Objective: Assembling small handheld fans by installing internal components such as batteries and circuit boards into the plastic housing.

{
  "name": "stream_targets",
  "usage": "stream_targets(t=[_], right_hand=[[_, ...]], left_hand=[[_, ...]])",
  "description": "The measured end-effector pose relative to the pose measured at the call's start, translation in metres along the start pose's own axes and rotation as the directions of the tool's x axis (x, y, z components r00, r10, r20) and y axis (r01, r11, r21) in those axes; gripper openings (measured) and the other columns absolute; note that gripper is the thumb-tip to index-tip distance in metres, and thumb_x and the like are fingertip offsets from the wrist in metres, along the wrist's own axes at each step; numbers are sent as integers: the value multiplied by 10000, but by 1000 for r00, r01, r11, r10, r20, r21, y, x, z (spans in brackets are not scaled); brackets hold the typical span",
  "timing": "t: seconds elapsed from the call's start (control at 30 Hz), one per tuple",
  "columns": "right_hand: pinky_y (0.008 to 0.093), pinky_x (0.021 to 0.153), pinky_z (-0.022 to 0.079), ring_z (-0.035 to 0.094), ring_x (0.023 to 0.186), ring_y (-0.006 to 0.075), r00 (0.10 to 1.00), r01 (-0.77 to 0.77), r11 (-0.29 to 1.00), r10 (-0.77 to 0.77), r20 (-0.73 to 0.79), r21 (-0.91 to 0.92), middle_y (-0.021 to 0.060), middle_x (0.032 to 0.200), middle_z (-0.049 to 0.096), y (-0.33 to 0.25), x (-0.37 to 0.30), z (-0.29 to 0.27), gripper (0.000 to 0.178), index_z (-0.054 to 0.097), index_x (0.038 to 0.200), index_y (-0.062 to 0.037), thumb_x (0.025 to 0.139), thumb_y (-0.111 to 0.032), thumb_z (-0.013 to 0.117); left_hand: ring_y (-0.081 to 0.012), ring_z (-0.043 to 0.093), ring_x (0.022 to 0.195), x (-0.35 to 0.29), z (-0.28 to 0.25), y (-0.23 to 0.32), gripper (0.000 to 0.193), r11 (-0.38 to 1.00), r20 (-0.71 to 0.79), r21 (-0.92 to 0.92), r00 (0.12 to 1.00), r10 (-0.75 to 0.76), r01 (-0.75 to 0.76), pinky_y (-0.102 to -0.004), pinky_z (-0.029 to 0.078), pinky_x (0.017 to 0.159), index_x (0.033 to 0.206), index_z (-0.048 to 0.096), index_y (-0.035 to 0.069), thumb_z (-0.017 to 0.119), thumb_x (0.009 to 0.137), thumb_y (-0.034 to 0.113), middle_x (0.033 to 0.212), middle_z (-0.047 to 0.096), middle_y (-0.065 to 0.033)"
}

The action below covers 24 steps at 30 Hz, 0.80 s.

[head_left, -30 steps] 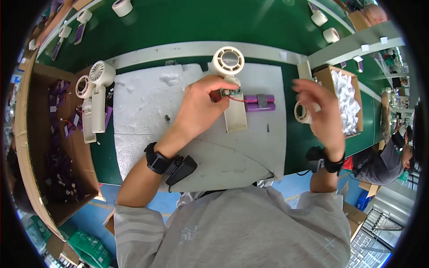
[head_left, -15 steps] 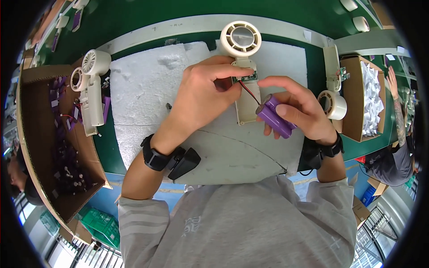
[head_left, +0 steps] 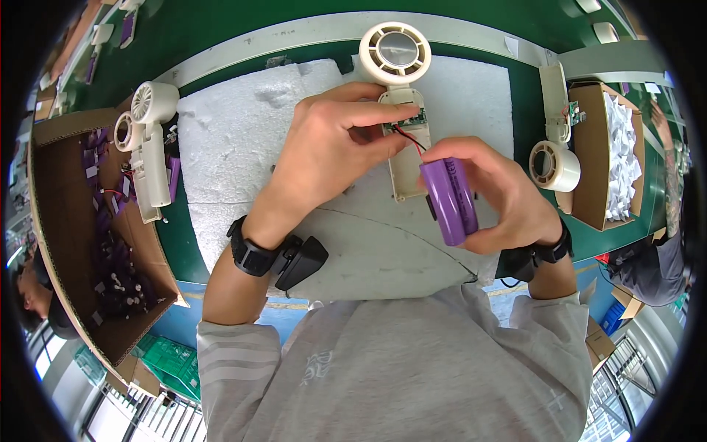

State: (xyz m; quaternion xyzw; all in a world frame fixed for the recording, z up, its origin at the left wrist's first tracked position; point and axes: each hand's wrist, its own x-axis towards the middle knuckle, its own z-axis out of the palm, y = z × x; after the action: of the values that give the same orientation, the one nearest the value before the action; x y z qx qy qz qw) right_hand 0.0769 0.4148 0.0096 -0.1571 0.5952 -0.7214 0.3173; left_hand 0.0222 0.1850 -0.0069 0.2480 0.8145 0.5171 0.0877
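Observation:
A cream handheld fan [head_left: 395,53] lies face up on white foam, its handle shell [head_left: 407,173] open toward me. My left hand [head_left: 324,147] is closed on the upper part of the handle, index finger and thumb at the small green circuit board [head_left: 417,120]. Between the thumb and fingers of my right hand [head_left: 512,191] is a purple battery pack [head_left: 449,200], tilted just right of the shell and apart from it. Red and black wires [head_left: 409,137] run from the board toward the pack. The fingertips behind the pack are hidden.
The foam pad [head_left: 236,132] covers the bench middle. At left stands a cardboard box [head_left: 66,243] of purple packs, with fan parts [head_left: 152,162] at its edge. Another fan [head_left: 554,169] lies right, beside a box [head_left: 589,169] of white pieces. A co-worker's arm [head_left: 670,169] shows far right.
My right hand has turned the battery pack from a slant to more upright, its broad side facing me. My left hand stays at the board.

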Motion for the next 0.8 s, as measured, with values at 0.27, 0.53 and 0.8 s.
stream_targets(t=[0.27,0.53,0.8], right_hand=[[395,867,488,539,1058,302,909,322,595,-411,65,-737,119,1159,561,7,11,16,722,582,1194,-42,508,-41,805],[411,886,494,562,1062,341,886,277,501,-463,16,-820,139,1170,587,10,13,19,686,596,1166,-37,518,-49,820],[416,941,503,575,1122,342,888,226,409,-459,14,-884,150,1226,586,13,12,20,606,606,1118,-38,550,-12,816]], left_hand=[[-214,685,711,0,6,-4,312,994,-111,41,988,107,-103,-289,554,626,1009,744,106,784,707,37,928,698,-94],[-230,658,661,0,6,-2,274,984,-106,93,981,161,-152,-302,523,584,1009,736,88,751,744,22,909,694,-99],[-207,675,709,-1,-2,-1,290,986,-4,93,991,137,-136,-283,526,619,1089,713,80,691,813,-4,990,690,-141]])
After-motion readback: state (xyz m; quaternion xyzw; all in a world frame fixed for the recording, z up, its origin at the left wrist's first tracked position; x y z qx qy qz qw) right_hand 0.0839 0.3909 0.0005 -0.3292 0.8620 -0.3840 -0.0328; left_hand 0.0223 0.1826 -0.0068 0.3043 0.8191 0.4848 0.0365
